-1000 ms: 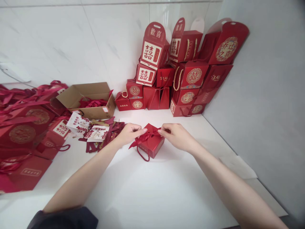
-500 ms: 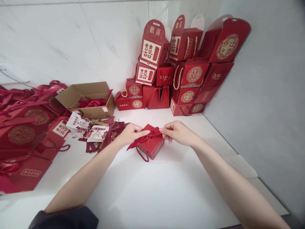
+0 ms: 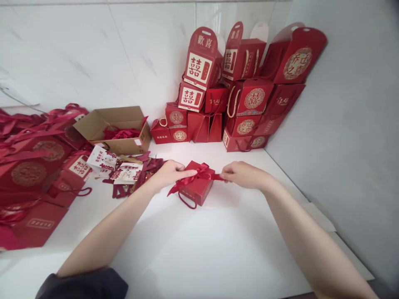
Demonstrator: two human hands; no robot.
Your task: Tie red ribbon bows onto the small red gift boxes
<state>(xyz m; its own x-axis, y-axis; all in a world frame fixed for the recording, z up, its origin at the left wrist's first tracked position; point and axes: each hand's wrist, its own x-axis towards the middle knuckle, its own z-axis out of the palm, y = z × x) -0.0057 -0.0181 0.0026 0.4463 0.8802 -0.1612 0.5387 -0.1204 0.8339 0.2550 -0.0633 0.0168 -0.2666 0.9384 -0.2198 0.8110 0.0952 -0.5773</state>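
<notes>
Our box (image 3: pixel 203 190) sits on the bench (image 3: pixel 193 253). Atop the box, our left hand (image 3: pixel 170 173) pinches the bow (image 3: pixel 202 171) between its fingers; just right of the box, our right hand (image 3: pixel 242 173) pinches a ribbon tail (image 3: pixel 216 177).

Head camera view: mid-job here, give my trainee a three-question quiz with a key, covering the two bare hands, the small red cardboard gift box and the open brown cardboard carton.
1. Multiple choice: what do the fingers of the right hand hold?
a) a twisted dark-red cord handle
b) the shiny red satin ribbon
c) a white printed paper card
2. True or false: the open brown cardboard carton has red material inside it.
3. Fill the gap: the small red cardboard gift box rests on a ____ tabletop, between the left hand and the right.

Key: 1 b; 2 true; 3 white.
</notes>
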